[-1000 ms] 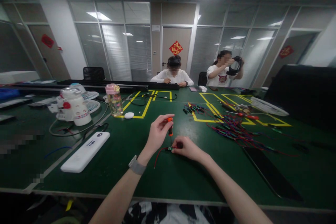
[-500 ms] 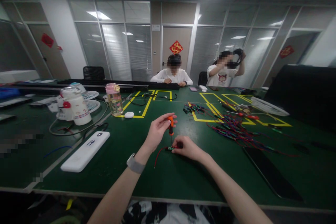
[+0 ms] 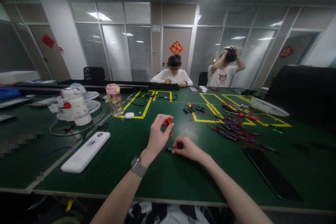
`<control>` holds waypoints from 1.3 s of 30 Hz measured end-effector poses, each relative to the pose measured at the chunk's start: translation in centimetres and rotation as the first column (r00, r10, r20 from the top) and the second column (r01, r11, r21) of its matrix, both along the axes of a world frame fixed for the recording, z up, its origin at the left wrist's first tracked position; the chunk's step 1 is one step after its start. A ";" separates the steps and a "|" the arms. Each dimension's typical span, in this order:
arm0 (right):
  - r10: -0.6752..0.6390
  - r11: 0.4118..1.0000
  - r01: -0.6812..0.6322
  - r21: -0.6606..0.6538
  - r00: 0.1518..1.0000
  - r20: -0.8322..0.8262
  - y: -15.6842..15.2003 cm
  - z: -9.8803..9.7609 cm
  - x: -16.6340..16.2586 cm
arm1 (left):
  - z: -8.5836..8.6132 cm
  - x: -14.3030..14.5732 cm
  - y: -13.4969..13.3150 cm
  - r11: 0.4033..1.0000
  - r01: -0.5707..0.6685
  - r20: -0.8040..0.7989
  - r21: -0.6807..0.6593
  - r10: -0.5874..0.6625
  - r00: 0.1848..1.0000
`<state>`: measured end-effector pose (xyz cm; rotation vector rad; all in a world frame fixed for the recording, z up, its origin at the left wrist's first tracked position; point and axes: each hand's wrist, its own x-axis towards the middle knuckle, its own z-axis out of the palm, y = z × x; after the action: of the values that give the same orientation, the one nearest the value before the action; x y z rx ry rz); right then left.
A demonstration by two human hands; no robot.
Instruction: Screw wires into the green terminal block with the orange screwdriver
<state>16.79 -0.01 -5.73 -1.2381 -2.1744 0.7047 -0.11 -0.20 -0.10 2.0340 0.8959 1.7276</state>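
Note:
My left hand [image 3: 157,135] pinches the orange handle of a small screwdriver [image 3: 169,124] held upright, tip down onto a small green connector [image 3: 170,149] with red wires on the green table [image 3: 162,178]. My right hand [image 3: 186,147] presses its closed fingers on that connector, holding it against the table. A grey watch sits on my left wrist.
A white flat device [image 3: 85,151] lies to the left, with a white jug [image 3: 75,106], a pink-lidded bottle [image 3: 114,99] and cables behind it. A heap of red-wired connectors [image 3: 233,126] and a dark tablet [image 3: 270,174] lie to the right. Two people sit at the far side.
My left fingers have curled and turned round the screwdriver handle, wrist rotating. My right hand stays put. The far right person has raised a black headset up to the head.

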 end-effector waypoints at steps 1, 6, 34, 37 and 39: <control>0.001 1.000 -0.001 0.001 1.000 -0.002 0.0 0.0 0.0 | -0.2 0.0 -0.1 0.996 -0.068 -0.058 0.065 0.071 0.996; 0.001 1.000 -0.001 -0.008 1.000 -0.011 -0.1 0.2 0.0 | -0.6 0.0 -0.5 0.963 -0.187 -0.185 0.194 0.223 0.957; 0.004 1.000 -0.004 -0.014 1.000 -0.008 0.0 0.2 -0.1 | -0.4 0.7 -0.7 0.997 -0.015 -0.116 0.072 0.023 0.993; 0.009 1.000 -0.009 -0.010 1.000 -0.011 0.0 0.2 0.0 | -0.6 0.5 -0.6 0.960 -0.184 -0.175 0.209 0.222 0.959; 0.011 1.000 -0.011 -0.005 1.000 -0.013 -0.1 0.2 0.0 | -0.8 0.2 -0.4 0.928 -0.261 -0.221 0.266 0.322 0.920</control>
<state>16.82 -0.08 -5.53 -1.2218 -2.1720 0.7209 0.12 -0.63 -0.89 2.4298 1.1847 1.8132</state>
